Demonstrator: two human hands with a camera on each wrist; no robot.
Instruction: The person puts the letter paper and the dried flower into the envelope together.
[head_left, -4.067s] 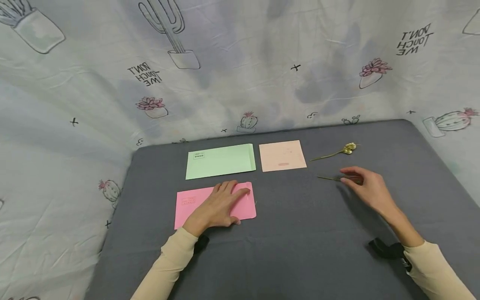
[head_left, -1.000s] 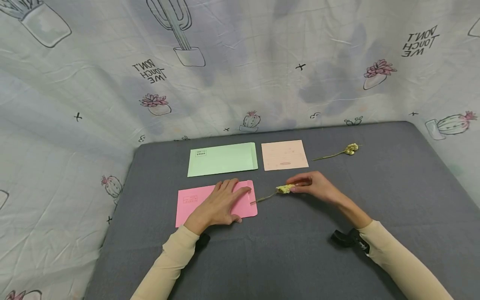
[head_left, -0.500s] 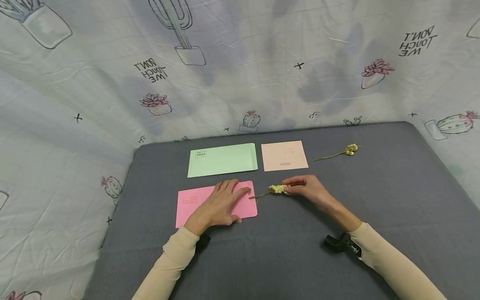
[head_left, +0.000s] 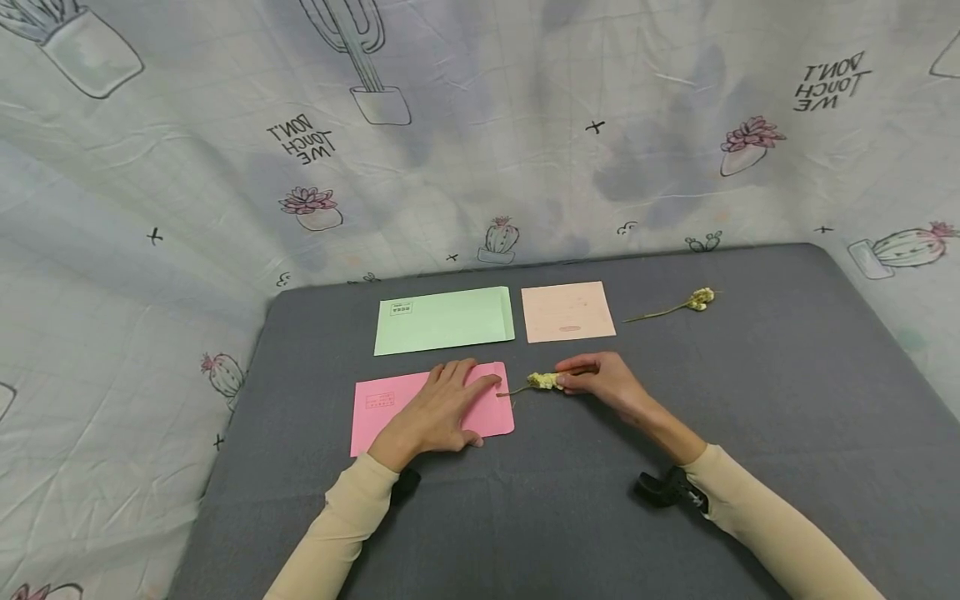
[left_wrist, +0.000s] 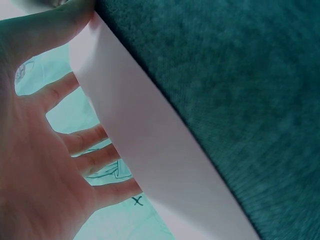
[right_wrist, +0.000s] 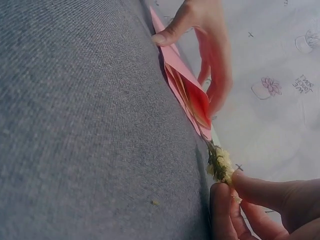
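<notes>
A pink envelope [head_left: 378, 408] lies on the grey table under my left hand [head_left: 435, 417]. That hand spans it, thumb at the near edge and fingers spread toward the far edge. In the right wrist view the envelope's mouth [right_wrist: 197, 102] gapes, with cream-coloured layers inside. My right hand [head_left: 606, 385] pinches a dried yellow flower [head_left: 542, 381] by its head, between thumb and fingers. The stem [head_left: 514, 392] points left and overlaps the envelope's right end, its tip at the mouth. The left wrist view shows the envelope's pale side [left_wrist: 145, 135] between thumb and fingertips.
Behind the pink envelope lies a light green envelope [head_left: 446, 321], with a peach envelope [head_left: 567, 312] to its right. A second dried flower [head_left: 699, 300] lies farther right. A printed cloth [head_left: 540, 150] hangs behind the grey table [head_left: 525, 517]. A tiny yellow crumb [right_wrist: 155, 202] lies on the table.
My right hand has picked up the nearer flower and brought it left, stem first, to the envelope's mouth. It has crept slightly farther left since half a second ago. My left hand stays put.
</notes>
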